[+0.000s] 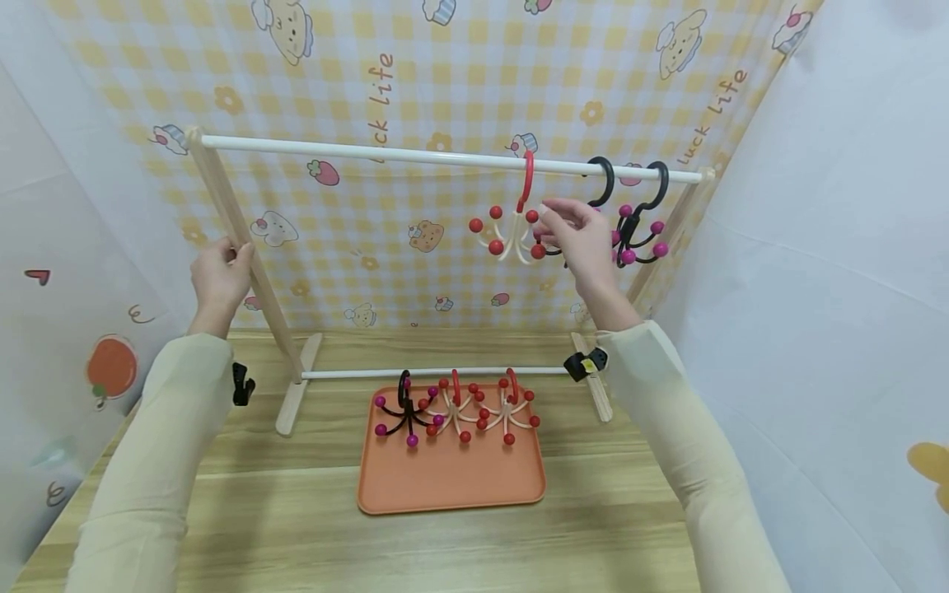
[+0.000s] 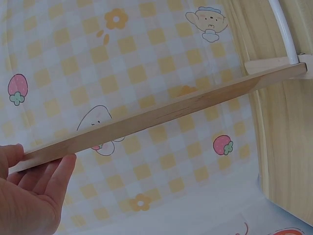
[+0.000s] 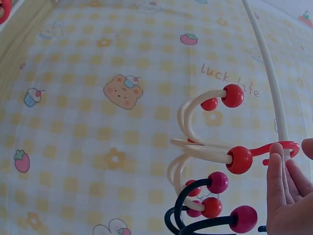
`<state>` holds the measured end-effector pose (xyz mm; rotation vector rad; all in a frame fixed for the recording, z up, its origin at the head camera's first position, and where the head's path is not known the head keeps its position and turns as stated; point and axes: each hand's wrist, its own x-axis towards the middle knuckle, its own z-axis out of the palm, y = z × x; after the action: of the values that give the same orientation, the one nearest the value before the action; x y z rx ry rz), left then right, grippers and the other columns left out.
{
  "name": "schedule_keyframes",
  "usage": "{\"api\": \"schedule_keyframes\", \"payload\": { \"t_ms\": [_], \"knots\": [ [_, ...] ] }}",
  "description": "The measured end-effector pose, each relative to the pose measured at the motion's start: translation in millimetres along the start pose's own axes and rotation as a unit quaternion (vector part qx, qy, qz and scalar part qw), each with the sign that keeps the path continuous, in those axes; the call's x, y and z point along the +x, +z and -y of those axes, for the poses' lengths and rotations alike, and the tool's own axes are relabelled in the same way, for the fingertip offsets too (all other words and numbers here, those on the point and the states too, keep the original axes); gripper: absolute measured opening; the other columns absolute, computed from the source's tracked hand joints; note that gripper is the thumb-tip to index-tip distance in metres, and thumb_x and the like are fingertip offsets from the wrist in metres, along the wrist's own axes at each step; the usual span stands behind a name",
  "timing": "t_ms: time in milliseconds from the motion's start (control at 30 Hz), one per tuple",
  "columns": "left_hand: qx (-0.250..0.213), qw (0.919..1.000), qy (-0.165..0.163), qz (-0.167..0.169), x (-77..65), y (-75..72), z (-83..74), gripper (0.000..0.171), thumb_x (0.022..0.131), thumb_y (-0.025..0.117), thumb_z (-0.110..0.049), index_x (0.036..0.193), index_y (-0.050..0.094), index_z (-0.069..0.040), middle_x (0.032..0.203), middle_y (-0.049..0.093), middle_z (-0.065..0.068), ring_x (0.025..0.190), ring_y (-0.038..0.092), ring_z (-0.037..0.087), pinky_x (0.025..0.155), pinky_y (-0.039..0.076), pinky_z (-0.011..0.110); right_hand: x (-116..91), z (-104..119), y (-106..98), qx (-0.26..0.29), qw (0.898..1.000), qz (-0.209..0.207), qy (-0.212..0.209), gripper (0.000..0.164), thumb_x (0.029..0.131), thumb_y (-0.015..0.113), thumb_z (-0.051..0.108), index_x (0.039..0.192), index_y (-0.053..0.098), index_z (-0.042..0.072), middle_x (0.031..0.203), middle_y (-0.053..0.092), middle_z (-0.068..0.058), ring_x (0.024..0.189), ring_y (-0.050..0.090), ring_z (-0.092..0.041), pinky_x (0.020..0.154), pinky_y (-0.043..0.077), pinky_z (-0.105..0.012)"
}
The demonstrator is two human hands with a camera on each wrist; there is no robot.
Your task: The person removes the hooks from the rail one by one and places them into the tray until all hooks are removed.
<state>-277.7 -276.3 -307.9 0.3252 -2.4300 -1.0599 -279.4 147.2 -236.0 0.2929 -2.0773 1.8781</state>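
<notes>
The right hand [image 1: 582,243], fingers straight, is at the red-hooked hanger [image 1: 517,222] on the upper rail [image 1: 371,151], towards the right; the left hand [image 1: 221,276] grips the left post [image 1: 266,296]. A light touch and steady post should limit swing.

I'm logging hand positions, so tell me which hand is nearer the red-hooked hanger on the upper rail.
Right. The right hand is just right of the red-hooked hanger, contact unclear; the left hand grips the left wooden post, well to the hanger's left.
</notes>
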Motion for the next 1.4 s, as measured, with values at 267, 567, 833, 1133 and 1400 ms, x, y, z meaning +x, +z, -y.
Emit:
{"api": "schedule_keyframes", "payload": {
  "t_ms": [267,567,833,1133,1400],
  "knots": [
    [0.0,1.0,-0.002,-0.001,-0.2,0.0,0.0,0.038,0.092,0.037,-0.03,0.09,0.052,0.004,0.104,0.057,0.024,0.088,0.051,0.03,0.07,0.037,0.031,16.7,11.0,10.4,-0.025,0.999,0.007,0.019,0.032,0.082,0.064,0.02,0.109,0.06,0.004,0.098,0.063,-0.014,0.079,0.062,-0.021,0.071,0.048,-0.029],
    [-0.002,1.0,-0.002,0.0,0.5,0.3,1.0,0.037,0.092,0.036,-0.029,0.09,0.052,0.004,0.104,0.057,0.024,0.087,0.052,0.029,0.062,0.038,0.024,26.4,17.0,20.2,-0.03,0.999,0.013,0.028,0.03,0.082,0.063,0.015,0.108,0.06,0.002,0.095,0.062,-0.014,0.076,0.062,-0.018,0.069,0.048,-0.024],
    [0.001,1.0,-0.001,0.0,1.5,0.9,2.2,0.039,0.093,0.036,-0.031,0.092,0.053,0.004,0.105,0.057,0.024,0.089,0.051,0.031,0.071,0.038,0.033,27.6,17.0,22.0,-0.031,0.999,0.01,0.029,0.026,0.083,0.062,0.015,0.104,0.061,0.0,0.088,0.062,-0.014,0.078,0.061,-0.022,0.072,0.048,-0.026],
    [-0.005,1.0,0.004,0.001,2.2,1.8,2.8,0.039,0.093,0.036,-0.03,0.092,0.052,0.006,0.105,0.056,0.026,0.091,0.051,0.034,0.075,0.037,0.04,28.4,15.9,20.4,0.001,0.999,0.012,0.03,0.027,0.083,0.062,0.016,0.105,0.06,-0.001,0.088,0.062,-0.014,0.078,0.061,-0.023,0.073,0.047,-0.026],
    [0.002,0.9999,0.002,-0.01,1.8,1.4,2.1,0.037,0.093,0.037,-0.029,0.091,0.053,0.004,0.103,0.058,0.024,0.087,0.051,0.028,0.069,0.037,0.03,25.5,23.8,19.3,0.039,0.999,0.012,0.014,0.032,0.08,0.065,0.018,0.106,0.06,0.0,0.089,0.062,-0.014,0.08,0.061,-0.023,0.074,0.047,-0.025]
  ]
}}
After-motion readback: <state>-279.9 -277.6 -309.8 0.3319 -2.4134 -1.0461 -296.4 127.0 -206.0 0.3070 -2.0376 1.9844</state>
